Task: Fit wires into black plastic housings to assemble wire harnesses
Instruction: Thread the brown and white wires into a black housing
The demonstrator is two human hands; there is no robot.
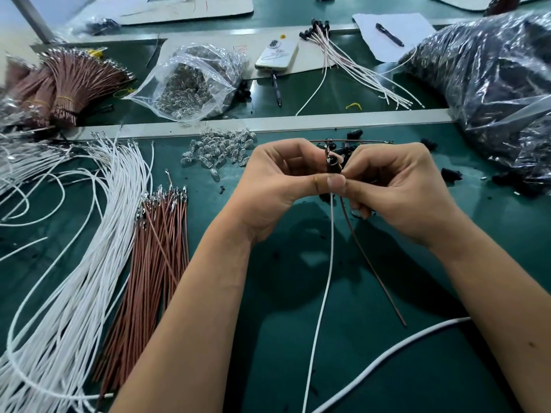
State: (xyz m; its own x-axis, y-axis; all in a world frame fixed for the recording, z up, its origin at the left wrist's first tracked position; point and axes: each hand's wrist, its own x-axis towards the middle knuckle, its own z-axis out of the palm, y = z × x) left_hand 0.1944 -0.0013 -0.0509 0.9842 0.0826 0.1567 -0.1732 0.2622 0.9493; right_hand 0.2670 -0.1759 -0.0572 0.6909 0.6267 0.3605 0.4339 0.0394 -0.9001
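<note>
A clear plastic bag (196, 81) lies open on the green table (372, 368), holding a heap of small clear glass bulbs; more of the same bulbs (220, 150) are spilled loose just in front of it. At the far right a big dark plastic sack (492, 93) bulges with what look like black housings, though the film blurs them.

The black housing (333, 163) is held upright above the table, between the two hands at mid-frame. The left hand (283, 180) and the right hand (396, 186) meet thumb to thumb just under it, fingers curled and clamped on the housing and its wires. A white wire (326, 281) and a brown wire (369, 263) hang down from the pinch, the brown one trailing to the right.

To the left lie a fan of white wires (89, 248) and, beside it, a bundle of brown wires (149, 272) with metal terminals at their far ends. Loose black housings (450, 173) are scattered near the right hand.
</note>
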